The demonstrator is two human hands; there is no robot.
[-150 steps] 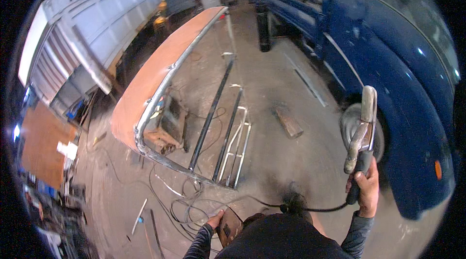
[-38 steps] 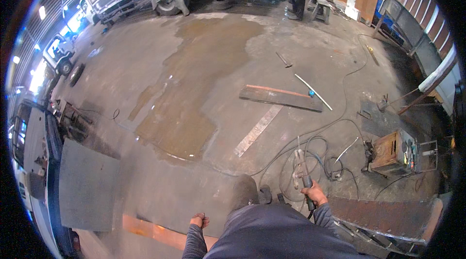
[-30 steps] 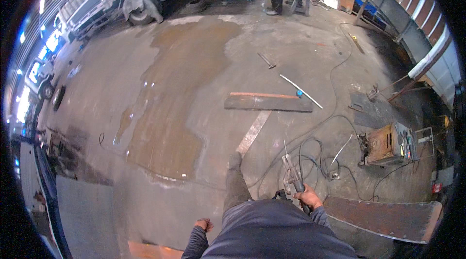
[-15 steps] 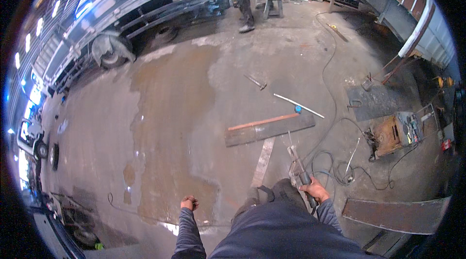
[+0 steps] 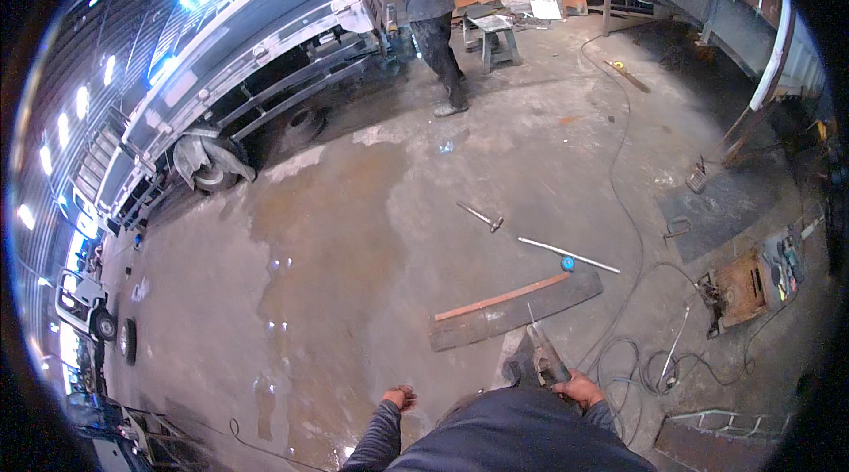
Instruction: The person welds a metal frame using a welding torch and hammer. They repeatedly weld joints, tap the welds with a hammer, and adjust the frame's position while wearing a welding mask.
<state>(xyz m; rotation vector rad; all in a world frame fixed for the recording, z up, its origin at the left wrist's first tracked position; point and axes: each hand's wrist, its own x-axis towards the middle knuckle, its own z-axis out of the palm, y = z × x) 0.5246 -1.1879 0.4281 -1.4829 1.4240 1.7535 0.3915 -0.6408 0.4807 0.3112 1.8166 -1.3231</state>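
My right hand is wrapped around the handle of a welding electrode holder, beside my right leg. A thin welding rod sticks out of its front end, pointing away from me. My left hand hangs at my left with curled fingers, and nothing shows in it. On the floor ahead lies a dark steel plate with a narrow reddish strip along it. A small round blue thing, perhaps a tape measure, sits at the plate's far edge. Beyond it are a pale metal rod and a hammer.
A worn metal box with tools stands at right, near looped cables. Another person stands ahead by a truck. A low stool is behind them. A wet patch spreads across the floor.
My view has tilted up, so the floor things appear lower. The other person shows more fully, arms raised toward the truck. The electrode holder stays in my right hand.
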